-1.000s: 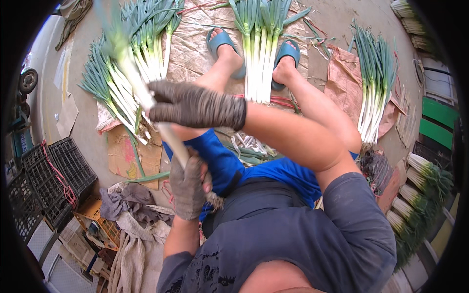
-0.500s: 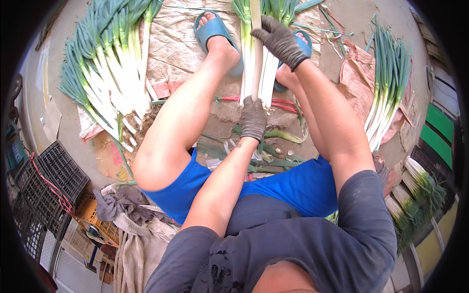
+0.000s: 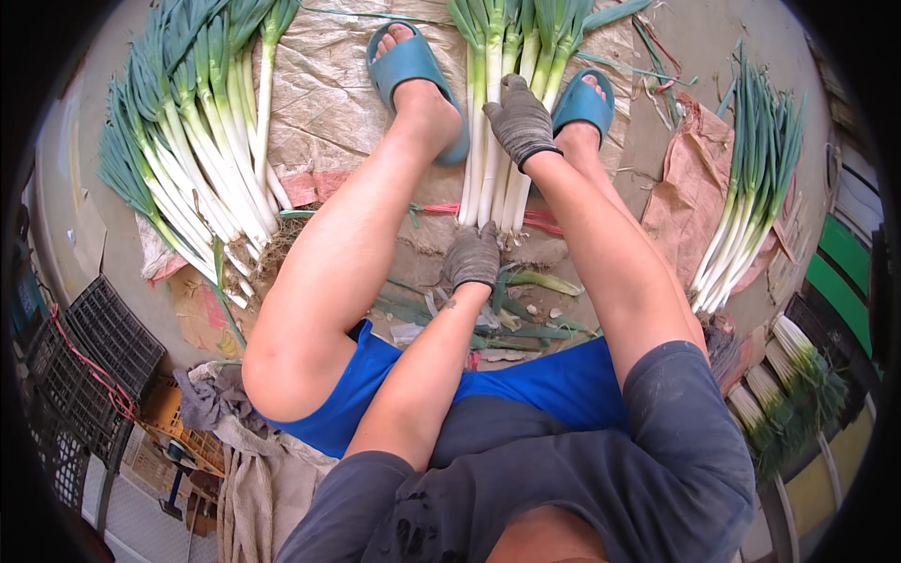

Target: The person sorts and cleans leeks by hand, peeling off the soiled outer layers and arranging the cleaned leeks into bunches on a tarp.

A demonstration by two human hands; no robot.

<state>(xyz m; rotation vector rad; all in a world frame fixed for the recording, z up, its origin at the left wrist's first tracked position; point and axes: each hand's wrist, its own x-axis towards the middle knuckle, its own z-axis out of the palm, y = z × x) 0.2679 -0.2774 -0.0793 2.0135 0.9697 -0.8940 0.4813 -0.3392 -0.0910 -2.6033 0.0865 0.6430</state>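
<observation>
Between my feet lies a bunch of leeks (image 3: 479,159), white root ends toward me and green tops away. My right hand (image 3: 523,122), in a dark grey work glove, is closed over the upper part of the stalks. At the root ends, my gloved left hand (image 3: 472,256) has its fingers closed at the base of one leek; the fingertips are partly hidden. A red tie (image 3: 540,221) passes beneath the bunch near the roots.
A big pile of leeks (image 3: 202,141) lies to the left, a smaller one (image 3: 746,188) to the right. Loose leaf trimmings (image 3: 535,328) litter the ground before me. Black crates (image 3: 108,328) stand at left; bundled leeks (image 3: 788,375) sit at lower right. Blue slides (image 3: 413,66) are on my feet.
The leek held raised between both hands has come down onto the bunch. My left hand has moved slightly nearer me, and my right hand has lowered onto the stalks.
</observation>
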